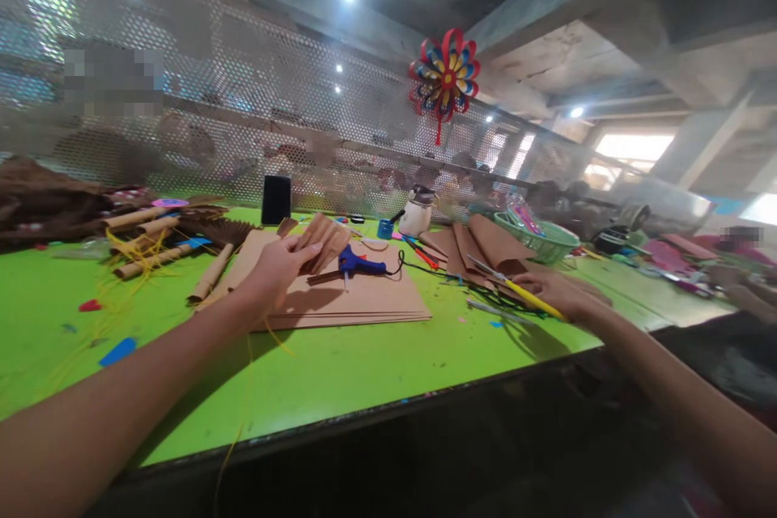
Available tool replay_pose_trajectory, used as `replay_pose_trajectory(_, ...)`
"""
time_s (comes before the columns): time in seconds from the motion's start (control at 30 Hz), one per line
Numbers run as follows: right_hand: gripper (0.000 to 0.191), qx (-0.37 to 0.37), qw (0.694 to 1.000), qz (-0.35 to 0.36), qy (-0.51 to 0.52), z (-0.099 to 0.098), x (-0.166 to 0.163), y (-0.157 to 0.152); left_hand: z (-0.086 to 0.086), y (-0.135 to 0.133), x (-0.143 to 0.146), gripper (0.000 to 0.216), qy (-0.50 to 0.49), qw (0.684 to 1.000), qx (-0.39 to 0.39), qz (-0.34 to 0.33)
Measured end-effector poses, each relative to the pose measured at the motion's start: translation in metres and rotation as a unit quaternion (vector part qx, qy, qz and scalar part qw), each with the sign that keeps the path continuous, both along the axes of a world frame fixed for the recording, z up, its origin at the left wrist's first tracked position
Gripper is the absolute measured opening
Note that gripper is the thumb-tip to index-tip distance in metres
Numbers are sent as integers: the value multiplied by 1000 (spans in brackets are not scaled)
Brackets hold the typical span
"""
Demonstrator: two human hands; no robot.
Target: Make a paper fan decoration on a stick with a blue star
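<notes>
My left hand [282, 267] pinches a strip of brown paper folded into pleats [326, 243], held over a stack of brown paper sheets [364, 299]. A blue glue gun [361, 261] lies on that stack beside the pleats, its dark cord running right. On the right, my right hand [562, 294] is closed around a slim tool with a yellow handle [534, 299] and a thin metal tip pointing left; its exact kind is unclear. Under it lies a grey metal tool [498, 311] on the table. Curled brown paper sheets [491, 245] lie just behind this hand.
Rolled brown paper tubes [151, 247] and yellow string [137, 279] lie at left. A dark phone [276, 200] stands upright behind. Farther back are a white jug [417, 210], a blue cup [385, 228] and a green basket [540, 243]. Another person's arm [734, 287] shows at far right.
</notes>
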State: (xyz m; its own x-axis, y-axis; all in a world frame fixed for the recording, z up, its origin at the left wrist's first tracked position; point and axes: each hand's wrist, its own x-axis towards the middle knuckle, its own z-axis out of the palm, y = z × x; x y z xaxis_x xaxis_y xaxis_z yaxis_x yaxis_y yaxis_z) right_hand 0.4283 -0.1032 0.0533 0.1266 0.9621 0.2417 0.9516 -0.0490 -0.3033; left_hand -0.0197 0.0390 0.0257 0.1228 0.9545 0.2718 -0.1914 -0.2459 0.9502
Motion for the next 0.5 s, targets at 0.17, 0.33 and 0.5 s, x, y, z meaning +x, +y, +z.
replay_pose_trajectory(0.17, 56, -3, 987, 90, 131, -6, -60, 6, 2, -6, 1, 26, -12, 1000, -9, -22)
replay_pose_trajectory(0.33, 55, -13, 966, 154, 209, -9, -110, 19, 10, -13, 1, 22, -54, 998, -34, -17)
replay_pose_trajectory(0.5, 55, -66, 941, 192, 271, -13, -154, 33, 14, -15, -3, 27, -101, 993, -11, -60)
